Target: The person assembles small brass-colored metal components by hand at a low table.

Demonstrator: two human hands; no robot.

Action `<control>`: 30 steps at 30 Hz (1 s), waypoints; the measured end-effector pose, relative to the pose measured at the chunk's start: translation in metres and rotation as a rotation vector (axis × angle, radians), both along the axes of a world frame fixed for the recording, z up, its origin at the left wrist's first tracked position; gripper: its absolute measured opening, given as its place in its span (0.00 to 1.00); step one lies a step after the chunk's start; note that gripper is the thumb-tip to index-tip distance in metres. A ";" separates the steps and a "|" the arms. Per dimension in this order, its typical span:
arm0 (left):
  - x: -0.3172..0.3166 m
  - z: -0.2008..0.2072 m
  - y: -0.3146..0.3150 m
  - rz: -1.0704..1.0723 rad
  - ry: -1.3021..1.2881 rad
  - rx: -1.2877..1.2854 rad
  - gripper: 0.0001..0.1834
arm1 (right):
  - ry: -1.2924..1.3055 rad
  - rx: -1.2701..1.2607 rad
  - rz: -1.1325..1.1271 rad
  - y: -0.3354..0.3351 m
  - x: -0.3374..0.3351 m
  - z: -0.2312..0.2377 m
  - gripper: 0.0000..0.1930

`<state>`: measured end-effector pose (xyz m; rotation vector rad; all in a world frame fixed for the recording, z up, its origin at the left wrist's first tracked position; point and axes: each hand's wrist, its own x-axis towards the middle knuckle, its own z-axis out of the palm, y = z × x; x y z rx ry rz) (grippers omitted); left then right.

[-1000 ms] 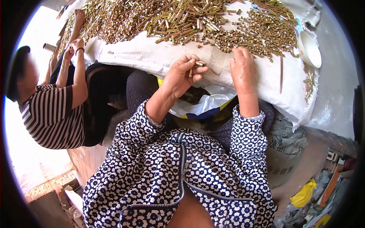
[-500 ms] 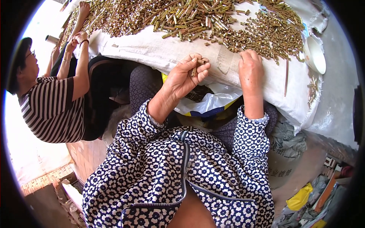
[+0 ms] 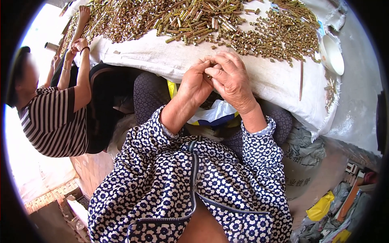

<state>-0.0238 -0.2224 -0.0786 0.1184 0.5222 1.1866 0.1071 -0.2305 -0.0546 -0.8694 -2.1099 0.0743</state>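
My left hand (image 3: 195,84) and my right hand (image 3: 233,83) meet in front of me, just off the near edge of the cloth-covered table (image 3: 158,58). The left fingers are closed around a small brass-coloured metal tube (image 3: 209,76), mostly covered by my fingers. Bent over it, the right fingers pinch at the same spot; whatever they hold is hidden. Beyond my hands lie a heap of long brass-coloured tubes (image 3: 194,20) and, to its right, a spread of small nut-like metal pieces (image 3: 279,36).
A white bowl (image 3: 332,54) tilts at the table's right edge, near a thin brown rod (image 3: 301,81). Below my hands, a white, yellow and blue plastic bag (image 3: 219,113) lies between my knees. At left sits a person in a striped shirt (image 3: 56,117), hands at the heap.
My right hand has moved left from the edge of the small pieces to my left hand. The tubes visible in my left fingers are now mostly covered.
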 end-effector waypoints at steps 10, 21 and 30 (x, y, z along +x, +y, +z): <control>-0.020 -0.005 -0.025 -0.055 0.033 0.129 0.06 | 0.298 -0.018 0.029 -0.032 0.002 0.036 0.12; -0.054 -0.007 -0.052 -0.052 0.360 0.226 0.07 | -0.174 -0.073 -0.332 -0.011 0.004 -0.022 0.09; -0.074 -0.013 -0.053 -0.022 0.433 0.254 0.06 | -0.096 -0.162 -0.385 -0.007 0.008 -0.024 0.11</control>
